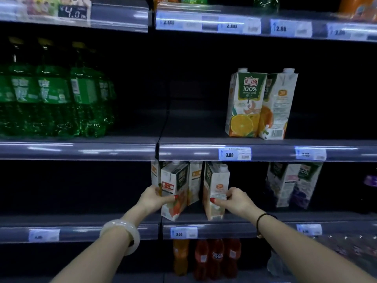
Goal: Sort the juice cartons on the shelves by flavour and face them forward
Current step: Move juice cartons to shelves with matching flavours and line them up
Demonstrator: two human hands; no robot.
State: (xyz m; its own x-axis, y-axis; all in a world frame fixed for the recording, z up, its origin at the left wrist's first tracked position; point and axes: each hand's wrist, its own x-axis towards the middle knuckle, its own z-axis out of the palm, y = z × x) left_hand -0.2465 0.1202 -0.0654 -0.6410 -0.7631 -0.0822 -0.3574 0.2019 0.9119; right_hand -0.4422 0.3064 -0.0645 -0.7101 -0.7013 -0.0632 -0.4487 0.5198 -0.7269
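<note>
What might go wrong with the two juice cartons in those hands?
The left hand grips the left carton and the right hand grips the right carton, both near the front edge of the lower shelf, so one might slip off and fall. The left carton stands close to other cartons behind it; turning it might knock them over.
</note>
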